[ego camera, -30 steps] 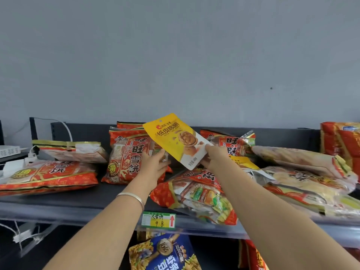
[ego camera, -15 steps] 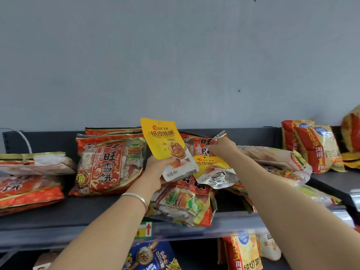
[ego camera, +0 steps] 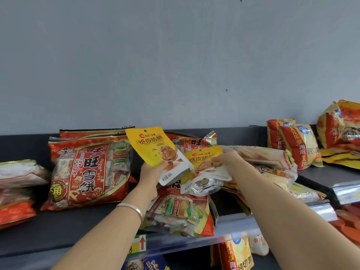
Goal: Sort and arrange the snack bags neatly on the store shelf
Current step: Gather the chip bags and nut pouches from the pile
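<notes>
— Where were the bags?
— My left hand [ego camera: 150, 172] had its fingers clamped on a yellow bag [ego camera: 153, 146] above the shelf [ego camera: 68, 227]; my right hand [ego camera: 228, 159] pinched a second bag [ego camera: 202, 164] just beside it

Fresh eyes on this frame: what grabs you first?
Two matching walnut packs at centre: the left hand holds the upright yellow pouch, and the right hand grips the second yellow pouch just beside it and lower. Left of them a big red rice-cracker bag leans at the back of the dark shelf, and a jumbled bag pile lies below the hands.
</notes>
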{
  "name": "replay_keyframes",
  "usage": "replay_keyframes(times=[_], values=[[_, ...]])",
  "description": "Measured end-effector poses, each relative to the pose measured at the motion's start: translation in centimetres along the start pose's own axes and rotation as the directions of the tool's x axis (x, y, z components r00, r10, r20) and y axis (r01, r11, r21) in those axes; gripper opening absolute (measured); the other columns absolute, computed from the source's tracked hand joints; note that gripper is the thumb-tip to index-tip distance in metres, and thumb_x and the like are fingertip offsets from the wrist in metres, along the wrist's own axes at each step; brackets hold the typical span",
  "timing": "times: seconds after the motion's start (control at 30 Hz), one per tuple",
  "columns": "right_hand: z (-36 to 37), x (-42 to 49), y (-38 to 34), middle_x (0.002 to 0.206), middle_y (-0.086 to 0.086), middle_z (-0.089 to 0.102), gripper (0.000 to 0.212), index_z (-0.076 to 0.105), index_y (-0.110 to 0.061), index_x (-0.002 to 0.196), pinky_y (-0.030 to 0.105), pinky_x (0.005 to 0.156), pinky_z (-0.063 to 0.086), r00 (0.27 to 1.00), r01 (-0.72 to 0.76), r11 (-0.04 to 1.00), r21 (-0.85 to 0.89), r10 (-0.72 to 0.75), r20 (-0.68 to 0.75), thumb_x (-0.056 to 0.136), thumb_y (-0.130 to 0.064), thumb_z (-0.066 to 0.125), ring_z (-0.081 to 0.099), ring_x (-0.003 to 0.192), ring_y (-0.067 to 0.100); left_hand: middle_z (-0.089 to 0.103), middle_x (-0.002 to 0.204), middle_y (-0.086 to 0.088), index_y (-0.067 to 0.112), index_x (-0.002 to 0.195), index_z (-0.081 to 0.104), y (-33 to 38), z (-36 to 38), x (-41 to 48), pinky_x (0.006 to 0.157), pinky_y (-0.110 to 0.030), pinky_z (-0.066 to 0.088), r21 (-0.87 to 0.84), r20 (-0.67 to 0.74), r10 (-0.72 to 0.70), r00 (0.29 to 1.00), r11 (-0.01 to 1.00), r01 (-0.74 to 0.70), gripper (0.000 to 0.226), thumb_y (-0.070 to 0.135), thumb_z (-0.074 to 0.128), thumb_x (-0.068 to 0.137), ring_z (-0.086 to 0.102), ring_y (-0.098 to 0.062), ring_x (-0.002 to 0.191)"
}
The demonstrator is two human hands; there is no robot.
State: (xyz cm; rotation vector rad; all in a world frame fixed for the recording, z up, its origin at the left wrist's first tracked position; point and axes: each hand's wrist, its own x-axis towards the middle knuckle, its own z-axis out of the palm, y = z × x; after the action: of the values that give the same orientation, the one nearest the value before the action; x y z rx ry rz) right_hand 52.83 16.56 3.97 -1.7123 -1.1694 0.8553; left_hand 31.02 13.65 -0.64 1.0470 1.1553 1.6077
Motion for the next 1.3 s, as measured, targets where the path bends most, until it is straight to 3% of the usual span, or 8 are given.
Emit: replay_keyframes(times=[0.1, 0.23, 0.4, 0.47, 0.53, 0.67, 0.93, 1.3], values=[[0.4, -0.5, 0.1, 0.110, 0.011, 0.061, 0.022, 0.058, -0.003, 0.108, 0.033, 0.080, 0.054, 0.998, -0.016, 1.000, -0.007, 0.017, 0.063, 0.089, -0.012, 0.065, 0.062, 0.090, 0.021, 0.067, 0.094, -0.003, 0.018, 0.104, 0.061, -0.2, -0.1, 0.4, 0.075, -0.037, 0.050, -0.087, -0.023, -0.024, 0.999, 0.996, 0.022, 0.017, 0.016, 0.065, 0.088, 0.062, -0.024, 0.085], [0.6, -1.1, -0.7, 0.087, 0.007, 0.055, 0.006, 0.062, -0.008, 0.090, 0.027, 0.064, 0.046, 0.995, 0.092, 0.980, 0.178, -0.098, 0.026, 0.090, -0.004, 0.058, 0.051, 0.067, 0.016, 0.066, 0.112, -0.007, 0.017, 0.112, 0.062, 0.6, 0.4, 0.5, 0.095, -0.049, 0.048, -0.188, -0.086, -0.017, 0.996, 0.982, 0.001, 0.028, 0.032, 0.064, 0.089, 0.061, -0.031, 0.104], [-2.4, -1.9, -2.3, 0.099, 0.021, 0.070, 0.023, 0.066, 0.005, 0.107, 0.046, 0.092, 0.051, 0.968, 0.219, 0.929, 0.298, -0.168, -0.188, 0.091, -0.007, 0.055, 0.050, 0.079, 0.020, 0.066, 0.101, -0.008, 0.014, 0.119, 0.059, 2.9, 4.1, 0.2, 0.074, -0.039, 0.051, -0.293, -0.031, 0.042, 0.999, 0.955, -0.050, 0.031, 0.030, 0.058, 0.093, 0.064, -0.026, 0.085], [-4.8, -2.1, -2.2, 0.084, 0.014, 0.067, 0.019, 0.069, -0.004, 0.101, 0.040, 0.078, 0.053, 0.944, 0.281, 0.915, 0.288, -0.209, -0.257, 0.095, -0.010, 0.052, 0.051, 0.076, 0.019, 0.066, 0.091, -0.005, 0.016, 0.112, 0.060, 3.7, 6.7, -0.4, 0.071, -0.038, 0.050, -0.308, 0.024, 0.070, 0.997, 0.950, -0.059, 0.025, 0.032, 0.056, 0.094, 0.064, -0.023, 0.077], [-7.7, -2.0, -1.6, 0.073, 0.005, 0.058, 0.017, 0.065, -0.013, 0.089, 0.027, 0.059, 0.042, 0.915, 0.337, 0.885, 0.322, -0.226, -0.335, 0.097, -0.013, 0.050, 0.047, 0.066, 0.017, 0.067, 0.103, -0.007, 0.018, 0.114, 0.059, 3.8, 9.8, -0.8, 0.082, -0.044, 0.051, -0.303, 0.072, 0.091, 0.993, 0.951, -0.065, 0.032, 0.040, 0.057, 0.090, 0.065, -0.029, 0.092], [-14.8, -1.1, 0.7, 0.069, 0.003, 0.056, 0.024, 0.063, -0.019, 0.078, 0.029, 0.060, 0.040, 0.848, 0.411, 0.842, 0.350, -0.213, -0.485, 0.097, -0.018, 0.048, 0.046, 0.060, 0.017, 0.065, 0.117, -0.009, 0.023, 0.111, 0.061, 3.5, 17.1, -2.6, 0.092, -0.046, 0.047, -0.288, 0.169, 0.175, 0.970, 0.950, -0.121, 0.020, 0.033, 0.052, 0.095, 0.060, -0.031, 0.107], [-30.2, 2.1, 7.1, 0.078, 0.007, 0.052, 0.019, 0.062, -0.007, 0.083, 0.030, 0.062, 0.034, 0.763, 0.483, 0.749, 0.454, -0.105, -0.638, 0.093, -0.011, 0.045, 0.040, 0.069, 0.019, 0.061, 0.082, 0.008, 0.022, 0.089, 0.061, 2.7, 32.6, -8.5, 0.070, -0.026, 0.042, -0.289, 0.194, 0.272, 0.943, 0.934, -0.210, 0.010, 0.019, 0.054, 0.095, 0.054, -0.015, 0.084], [-42.7, 9.9, 14.2, 0.090, -0.001, 0.064, 0.025, 0.067, -0.019, 0.100, 0.029, 0.070, 0.042, 0.616, 0.535, 0.791, 0.298, -0.124, -0.778, 0.100, -0.021, 0.042, 0.053, 0.075, 0.015, 0.063, 0.097, -0.004, 0.013, 0.097, 0.062, -2.6, 49.5, -10.9, 0.089, -0.039, 0.047, -0.020, 0.241, 0.339, 0.909, 0.938, -0.345, 0.016, 0.022, 0.049, 0.096, 0.058, -0.026, 0.097]])
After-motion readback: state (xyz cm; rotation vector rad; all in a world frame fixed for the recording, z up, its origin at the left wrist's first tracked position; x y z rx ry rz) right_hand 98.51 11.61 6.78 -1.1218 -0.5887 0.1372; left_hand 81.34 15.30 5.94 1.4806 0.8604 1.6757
